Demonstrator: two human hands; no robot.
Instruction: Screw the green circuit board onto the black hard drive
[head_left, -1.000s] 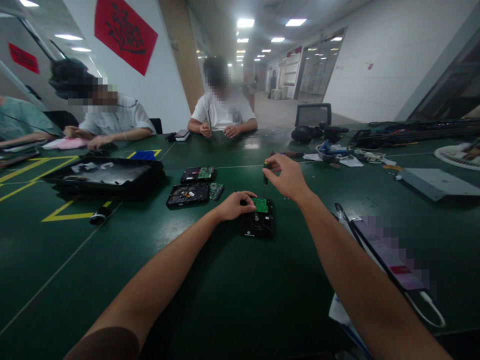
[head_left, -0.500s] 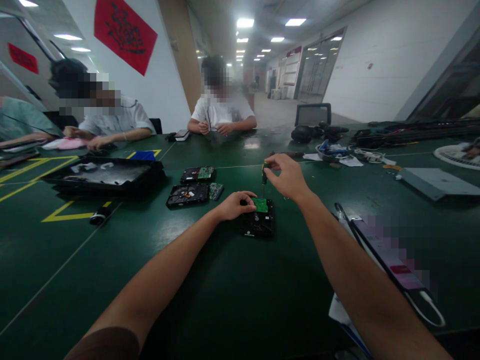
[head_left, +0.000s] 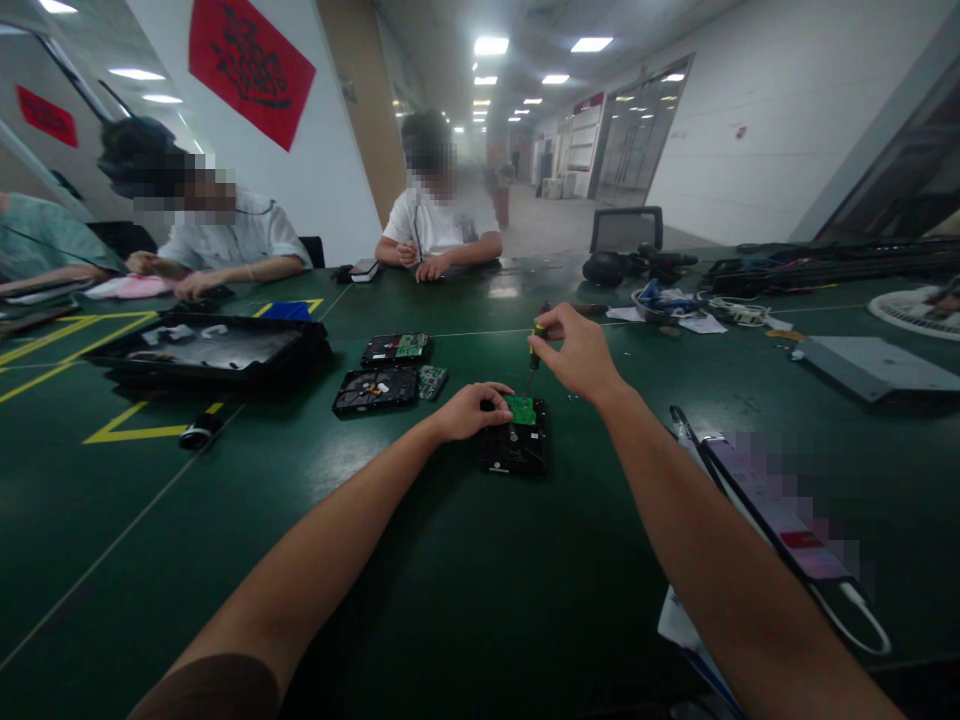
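In front of me a black hard drive [head_left: 514,452] lies on the green table, with a green circuit board [head_left: 523,410] at its far end. My left hand [head_left: 474,410] is closed on the drive's far left side, fingers at the edge of the board. My right hand [head_left: 576,350] pinches the yellow-and-black handle of a screwdriver [head_left: 535,350], held nearly upright. Its shaft points down at the board's far edge; whether the tip sits in a screw is too small to tell. Left of the drive lie another hard drive [head_left: 375,389], a loose circuit board [head_left: 432,382] and a further drive [head_left: 395,348].
A stack of black trays [head_left: 210,350] stands at the left, a dark cylinder [head_left: 201,430] near it. At the right are a phone [head_left: 780,510] with a white cable and a grey metal box [head_left: 881,368]. Several people sit across the table.
The screwdriver's handle and my right hand have shifted slightly to the right, tilting the shaft a little. My left hand and the drive stay put. The person opposite has moved their hands.
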